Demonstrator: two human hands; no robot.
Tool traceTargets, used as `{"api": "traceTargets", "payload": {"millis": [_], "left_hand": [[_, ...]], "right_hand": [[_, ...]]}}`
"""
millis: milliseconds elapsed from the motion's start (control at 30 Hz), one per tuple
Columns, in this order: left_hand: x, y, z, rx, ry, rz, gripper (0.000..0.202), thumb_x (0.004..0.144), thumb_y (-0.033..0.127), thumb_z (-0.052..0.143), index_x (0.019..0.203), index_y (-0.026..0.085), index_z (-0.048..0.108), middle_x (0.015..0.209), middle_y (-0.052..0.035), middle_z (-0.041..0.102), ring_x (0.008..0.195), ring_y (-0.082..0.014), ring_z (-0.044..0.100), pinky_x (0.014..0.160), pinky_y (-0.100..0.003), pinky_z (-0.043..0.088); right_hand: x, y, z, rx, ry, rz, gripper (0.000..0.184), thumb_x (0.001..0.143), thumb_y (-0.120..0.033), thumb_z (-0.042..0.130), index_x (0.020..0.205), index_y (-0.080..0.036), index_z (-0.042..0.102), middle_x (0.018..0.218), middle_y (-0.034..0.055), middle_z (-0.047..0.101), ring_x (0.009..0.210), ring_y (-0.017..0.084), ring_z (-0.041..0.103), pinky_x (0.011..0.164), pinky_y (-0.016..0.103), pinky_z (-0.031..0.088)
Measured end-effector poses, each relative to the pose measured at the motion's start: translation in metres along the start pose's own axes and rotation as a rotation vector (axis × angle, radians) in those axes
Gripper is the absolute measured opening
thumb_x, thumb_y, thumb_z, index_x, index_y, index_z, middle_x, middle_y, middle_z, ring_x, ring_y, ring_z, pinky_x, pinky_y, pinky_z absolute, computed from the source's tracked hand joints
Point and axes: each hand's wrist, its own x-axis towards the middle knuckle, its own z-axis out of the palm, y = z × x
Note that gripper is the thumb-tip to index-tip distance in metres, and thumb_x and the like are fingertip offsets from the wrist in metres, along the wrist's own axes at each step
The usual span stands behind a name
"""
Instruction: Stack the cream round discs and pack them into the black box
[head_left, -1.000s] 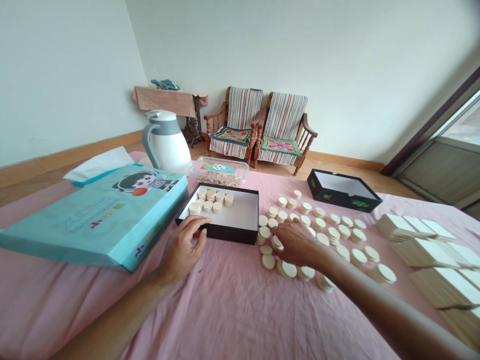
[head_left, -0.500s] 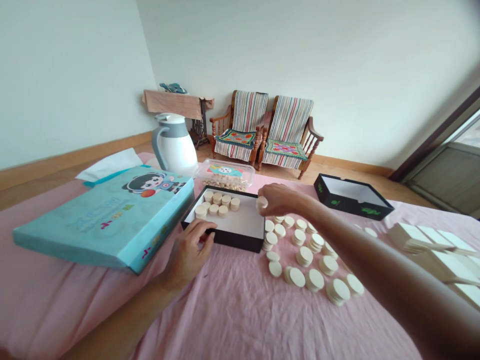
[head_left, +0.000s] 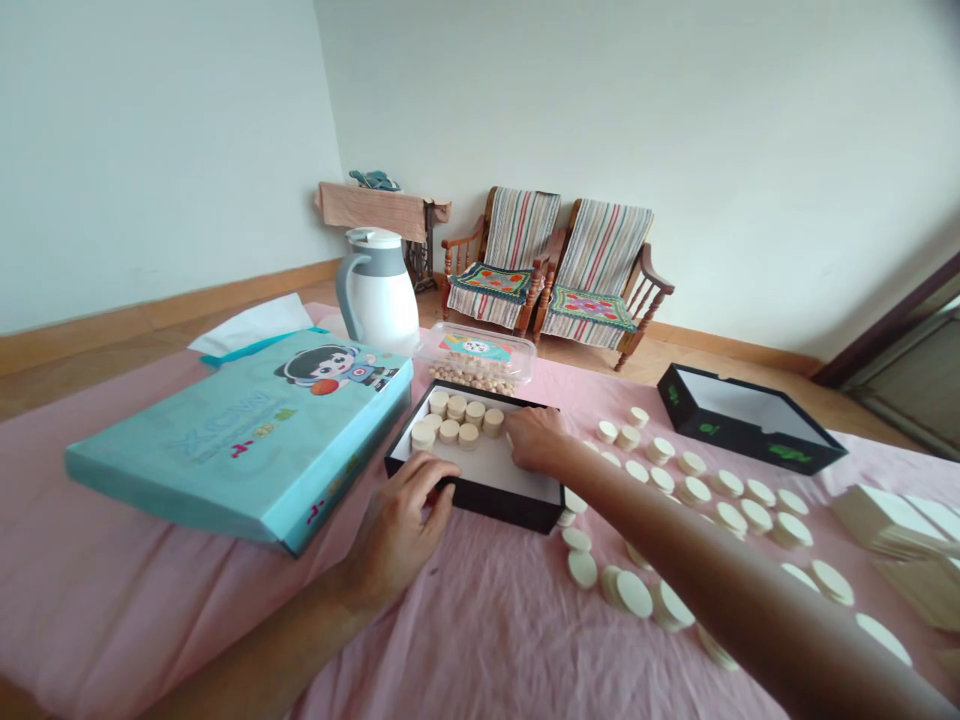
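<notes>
A shallow black box (head_left: 501, 505) with a white inside stands on the pink cloth. Several short stacks of round wooden discs (head_left: 468, 435) fill its left and back part. My left hand (head_left: 405, 515) grips the near left wall, fingers over the rim and thumb against the outside. My right hand (head_left: 534, 438) reaches down inside the box, right of the stacks. Its fingers are closed and mostly hidden from me; the small disc stack it carried does not show now. Many more disc stacks (head_left: 631, 594) stand on the cloth, partly behind my right forearm.
A light blue carton (head_left: 187, 450) lies left of the box. Behind are a clear plastic container (head_left: 517, 365) of small wooden pieces and a white jug (head_left: 386, 305). On the right are another black box (head_left: 750, 435) and piled pale square pieces (head_left: 885, 520). Two chairs (head_left: 592, 270) stand beyond.
My right hand has moved from over the box's right edge down into it, carrying a small disc stack. My left hand stays on the near wall. The view has shifted slightly.
</notes>
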Motion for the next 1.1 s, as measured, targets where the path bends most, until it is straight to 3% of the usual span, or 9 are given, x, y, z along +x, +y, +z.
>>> {"api": "traceTargets", "payload": {"millis": [200,367,567,700,1100], "left_hand": [[0.0,0.0,0.0,-0.006,-0.009,0.001,0.018,0.087,0.013,0.048,0.097,0.02,0.06,0.092,-0.0039,0.063,0.08,-0.0154,0.062,0.073,-0.026,0.05],[0.0,0.0,-0.001,-0.025,-0.017,-0.012,0.017,0.087,0.013,0.048,0.097,0.02,0.06,0.093,-0.0037,0.062,0.081,-0.015,0.062,0.074,-0.026,0.05],[0.0,0.0,-0.001,-0.027,-0.011,0.0,0.018,0.087,0.011,0.048,0.098,0.019,0.06,0.092,-0.0032,0.062,0.08,-0.0141,0.061,0.074,-0.026,0.05],[0.0,0.0,0.0,-0.025,-0.011,-0.003,0.019,0.087,0.011,0.047,0.099,0.019,0.06,0.093,-0.0028,0.061,0.082,-0.0141,0.06,0.076,-0.026,0.049],[0.0,0.0,-0.001,-0.024,-0.018,-0.004,0.018,0.087,0.011,0.048,0.098,0.019,0.06,0.093,-0.0027,0.061,0.082,-0.0137,0.06,0.075,-0.025,0.048]], "right_hand": [[-0.003,0.003,0.002,0.005,0.034,0.009,0.032,0.076,-0.013,0.054,0.105,-0.013,0.067,0.106,0.0166,0.069,0.098,0.027,0.065,0.074,0.033,0.048],[-0.029,0.009,-0.009,-0.024,0.117,-0.021,0.029,0.081,-0.014,0.048,0.102,-0.012,0.067,0.106,0.0186,0.068,0.1,0.029,0.063,0.081,0.038,0.043],[-0.052,0.012,-0.004,-0.064,0.048,-0.217,0.023,0.076,-0.006,0.048,0.081,-0.014,0.069,0.083,0.0124,0.072,0.084,0.024,0.068,0.076,0.034,0.039],[-0.048,0.01,0.003,-0.1,0.01,-0.263,0.023,0.076,-0.006,0.048,0.085,-0.011,0.068,0.091,0.0143,0.072,0.088,0.025,0.067,0.076,0.034,0.038],[-0.028,0.008,0.002,-0.059,0.018,-0.195,0.024,0.078,-0.005,0.046,0.09,-0.012,0.065,0.098,0.0137,0.07,0.094,0.026,0.064,0.077,0.036,0.037]]}}
